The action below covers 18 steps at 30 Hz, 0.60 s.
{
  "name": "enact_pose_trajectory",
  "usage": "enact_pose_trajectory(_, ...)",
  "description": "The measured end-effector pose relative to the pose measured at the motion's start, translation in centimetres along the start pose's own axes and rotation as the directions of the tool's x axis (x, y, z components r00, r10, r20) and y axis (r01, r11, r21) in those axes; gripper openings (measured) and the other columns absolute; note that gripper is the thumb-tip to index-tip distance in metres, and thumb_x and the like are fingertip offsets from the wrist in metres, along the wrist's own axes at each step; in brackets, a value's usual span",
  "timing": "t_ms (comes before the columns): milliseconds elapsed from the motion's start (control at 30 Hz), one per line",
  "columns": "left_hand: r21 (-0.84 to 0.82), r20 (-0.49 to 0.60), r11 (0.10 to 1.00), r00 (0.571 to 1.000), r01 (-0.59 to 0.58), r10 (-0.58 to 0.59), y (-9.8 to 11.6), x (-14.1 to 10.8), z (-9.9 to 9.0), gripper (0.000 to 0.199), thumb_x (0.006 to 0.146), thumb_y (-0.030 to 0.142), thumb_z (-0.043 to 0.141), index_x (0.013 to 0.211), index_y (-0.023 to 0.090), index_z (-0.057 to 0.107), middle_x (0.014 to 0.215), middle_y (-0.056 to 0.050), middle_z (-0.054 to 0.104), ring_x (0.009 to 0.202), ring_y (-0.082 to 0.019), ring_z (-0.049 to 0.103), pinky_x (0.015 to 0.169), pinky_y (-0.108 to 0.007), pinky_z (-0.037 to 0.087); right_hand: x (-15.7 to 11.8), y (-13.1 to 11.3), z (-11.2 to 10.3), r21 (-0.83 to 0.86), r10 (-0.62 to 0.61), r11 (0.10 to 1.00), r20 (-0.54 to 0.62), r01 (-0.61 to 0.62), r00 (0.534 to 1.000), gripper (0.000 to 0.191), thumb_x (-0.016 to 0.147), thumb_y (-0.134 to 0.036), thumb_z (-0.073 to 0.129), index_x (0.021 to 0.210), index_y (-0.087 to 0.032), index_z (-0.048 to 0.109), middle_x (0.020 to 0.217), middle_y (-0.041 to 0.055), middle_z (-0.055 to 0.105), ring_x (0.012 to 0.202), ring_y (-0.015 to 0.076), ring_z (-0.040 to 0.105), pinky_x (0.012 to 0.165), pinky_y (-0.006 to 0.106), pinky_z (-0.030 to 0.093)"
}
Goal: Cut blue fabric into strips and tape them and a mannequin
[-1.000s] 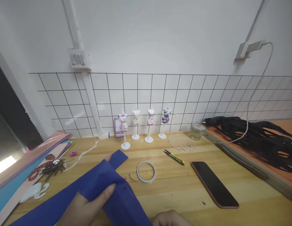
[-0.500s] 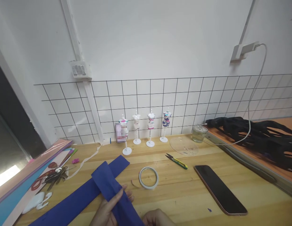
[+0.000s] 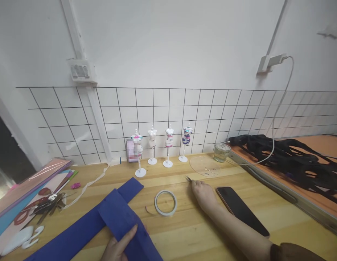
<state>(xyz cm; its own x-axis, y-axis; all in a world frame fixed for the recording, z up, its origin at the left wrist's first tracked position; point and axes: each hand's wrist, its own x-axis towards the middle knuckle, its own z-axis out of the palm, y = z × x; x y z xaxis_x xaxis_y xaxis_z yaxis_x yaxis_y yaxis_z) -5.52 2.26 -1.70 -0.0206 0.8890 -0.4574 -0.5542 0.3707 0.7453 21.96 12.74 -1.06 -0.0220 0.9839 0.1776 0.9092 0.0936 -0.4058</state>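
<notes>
My left hand [image 3: 120,244] pinches a folded blue fabric strip [image 3: 124,215], thumb on top and fingers mostly hidden beneath. This piece crosses over a second, longer blue strip [image 3: 73,233] lying flat on the table. Farther right, my right hand [image 3: 202,190] reaches forward over a pair of thread snips [image 3: 188,178], fingers closed on them. Only the dark pointed blades show past the fingertips; the handles are covered. Between the hands lies a roll of tape [image 3: 165,203].
Several miniature dress forms [image 3: 168,145] stand along the grid panel. A glass jar [image 3: 222,151] and a clear disc [image 3: 205,166] sit at back right. Near my right forearm lies a phone [image 3: 241,210]. Scissors [image 3: 44,204], paper sheets [image 3: 10,208] and an earphone case [image 3: 17,239] are at left.
My right hand has left the blue strip and moved forward and right onto the thread snips. My left hand still holds the strip. The view has turned slightly right.
</notes>
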Motion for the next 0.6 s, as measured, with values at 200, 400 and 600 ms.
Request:
enact_pose_trajectory(200, -0.081, -0.051, 0.996, 0.998, -0.043, 0.039, -0.2, -0.1, 0.3, 0.032, 0.054, 0.019, 0.076, 0.083, 0.019, 0.065, 0.087, -0.005, 0.073, 0.097, -0.030, 0.062, 0.088, -0.042, 0.049, -3.8, -4.9, 1.4, 0.333, -0.102, 0.942, 0.138, 0.051, 0.985, 0.033, 0.090, -0.027, 0.028, 0.111, -0.020, 0.052, 0.067, 0.0013, 0.058, 0.057, 0.0138, 0.055, 0.051, 0.021, 0.040)
enact_pose_trajectory(400, -0.022, -0.006, 0.998, 0.998, -0.065, 0.065, -0.4, -0.2, 0.1, 0.035, 0.050, 0.026, 0.080, 0.082, 0.017, 0.066, 0.089, -0.007, 0.073, 0.100, -0.033, 0.060, 0.090, -0.043, 0.046, -8.0, -9.5, 5.3, 0.854, -0.155, 0.433, 0.386, -0.289, 0.909, 0.045, 0.079, -0.061, 0.043, 0.080, -0.017, 0.051, 0.050, -0.0082, 0.027, 0.040, 0.0059, 0.021, 0.037, 0.019, 0.018)
enact_pose_trajectory(600, -0.016, 0.013, 0.997, 0.997, -0.075, 0.075, -0.4, 0.3, -0.6, 0.032, 0.052, 0.028, 0.079, 0.080, 0.018, 0.067, 0.081, -0.006, 0.073, 0.091, -0.030, 0.064, 0.089, -0.043, 0.046, -8.8, -9.6, 6.2, 0.875, -0.270, 0.438, 0.348, -0.207, 0.898, 0.043, 0.080, -0.060, 0.043, 0.077, -0.018, 0.052, 0.057, -0.0044, 0.035, 0.051, 0.0093, 0.031, 0.048, 0.021, 0.029)
